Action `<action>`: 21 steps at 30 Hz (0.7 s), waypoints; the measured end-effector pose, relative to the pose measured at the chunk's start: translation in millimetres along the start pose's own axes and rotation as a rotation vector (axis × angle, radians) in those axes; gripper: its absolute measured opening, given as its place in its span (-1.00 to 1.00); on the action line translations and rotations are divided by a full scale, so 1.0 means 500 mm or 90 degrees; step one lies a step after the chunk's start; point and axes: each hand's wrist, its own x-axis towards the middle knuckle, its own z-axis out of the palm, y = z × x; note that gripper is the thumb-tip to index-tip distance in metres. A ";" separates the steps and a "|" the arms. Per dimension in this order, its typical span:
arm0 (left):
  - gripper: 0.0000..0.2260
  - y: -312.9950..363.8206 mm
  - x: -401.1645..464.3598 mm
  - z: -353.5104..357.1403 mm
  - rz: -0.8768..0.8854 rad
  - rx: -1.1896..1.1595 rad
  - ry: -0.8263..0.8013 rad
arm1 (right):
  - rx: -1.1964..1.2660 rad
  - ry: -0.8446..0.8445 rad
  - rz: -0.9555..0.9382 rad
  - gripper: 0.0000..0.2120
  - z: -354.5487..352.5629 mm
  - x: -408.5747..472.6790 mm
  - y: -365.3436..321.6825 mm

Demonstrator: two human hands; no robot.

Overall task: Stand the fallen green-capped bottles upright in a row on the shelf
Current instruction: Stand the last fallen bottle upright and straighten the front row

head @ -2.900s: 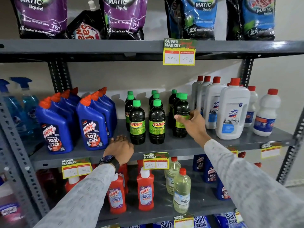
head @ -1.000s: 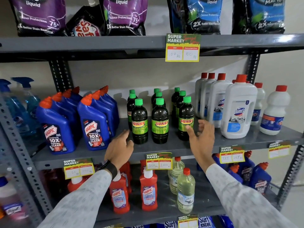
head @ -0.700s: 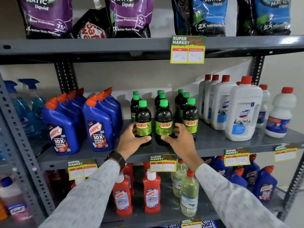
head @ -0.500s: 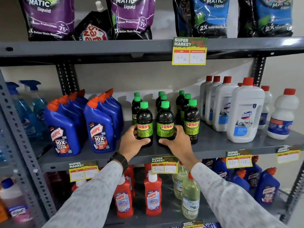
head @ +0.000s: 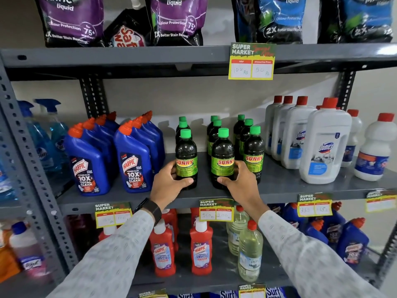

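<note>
Dark green-capped Sunny bottles stand upright in three short rows on the middle shelf (head: pixel 283 188). My left hand (head: pixel 169 183) wraps the base of the front left bottle (head: pixel 186 155). My right hand (head: pixel 238 183) wraps the base of the front middle bottle (head: pixel 222 158). A wider gap shows between these two bottles than between the middle bottle and the front right bottle (head: pixel 254 153), which stands free just beside my right hand. Behind each front bottle stand more green-capped bottles, partly hidden.
Blue Harpic bottles (head: pixel 133 160) crowd the shelf to the left, white Domex bottles (head: pixel 324 145) to the right. Price tags (head: pixel 216 209) hang on the shelf's front edge. Red and clear bottles stand on the shelf below, detergent pouches above.
My right hand left the right bottle and both hands closed on the two front bottles. The left bottle has since shifted left, widening the gap between them.
</note>
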 end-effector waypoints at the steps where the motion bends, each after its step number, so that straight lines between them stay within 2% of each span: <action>1: -0.30 0.000 -0.003 -0.002 0.003 0.002 0.003 | 0.001 -0.001 -0.002 -0.32 -0.002 -0.002 0.001; 16: -0.27 -0.003 -0.021 -0.016 -0.008 0.027 0.023 | -0.037 0.003 -0.013 -0.42 -0.007 -0.006 -0.001; 21: -0.33 0.004 -0.033 -0.016 0.006 0.042 0.004 | -0.039 -0.008 -0.034 -0.42 -0.012 -0.016 -0.003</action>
